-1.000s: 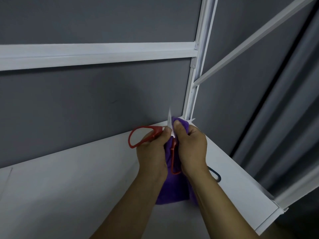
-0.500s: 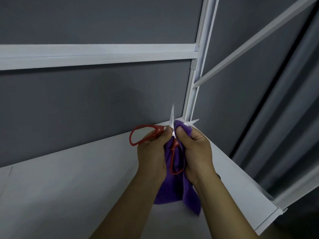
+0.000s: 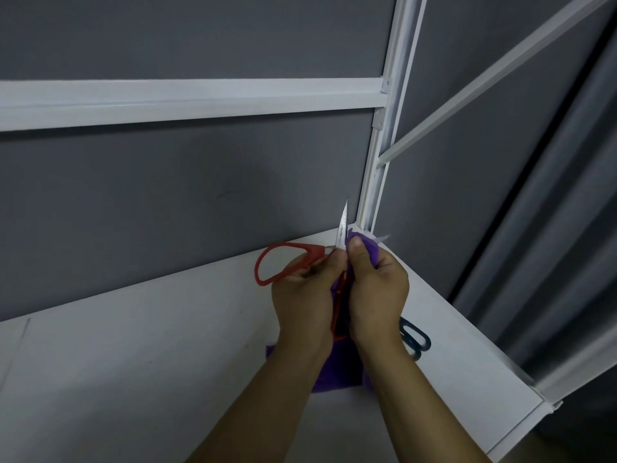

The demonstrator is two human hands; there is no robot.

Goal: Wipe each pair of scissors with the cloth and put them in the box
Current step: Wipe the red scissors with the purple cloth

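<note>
**A:** What have the hands got hold of?

**B:** The left hand (image 3: 302, 295) is curled round the red-handled scissors (image 3: 283, 262), gripping the handle close to the pivot. The right hand (image 3: 377, 292) pinches the purple cloth (image 3: 365, 250) against a blade, thumb on top and fingers closed behind.

**A:** Are the scissors open?

**B:** Spread wide. One blade sticks up just above the two thumbs. The tip of the other pokes out to the right, past the bunched cloth. One red loop juts out left of the left hand, and the other hangs down between the two hands.

**A:** And the rest of the cloth?

**B:** It drops below the wrists, between the forearms, towards the white table (image 3: 133, 362) underneath. I can't tell whether its lower edge touches.

**A:** Anything else close by?

**B:** The dark-handled scissors (image 3: 415, 339) lie flat on the table just right of the right wrist. Only the loops show; the arm hides the rest. Behind the grip is a grey wall panel (image 3: 167, 212). A white post (image 3: 384, 162) rises just beyond the raised blade, and a white rail (image 3: 200, 98) crosses well above. Off to the right, past the table's edge, hangs a grey curtain (image 3: 551, 228).
</note>
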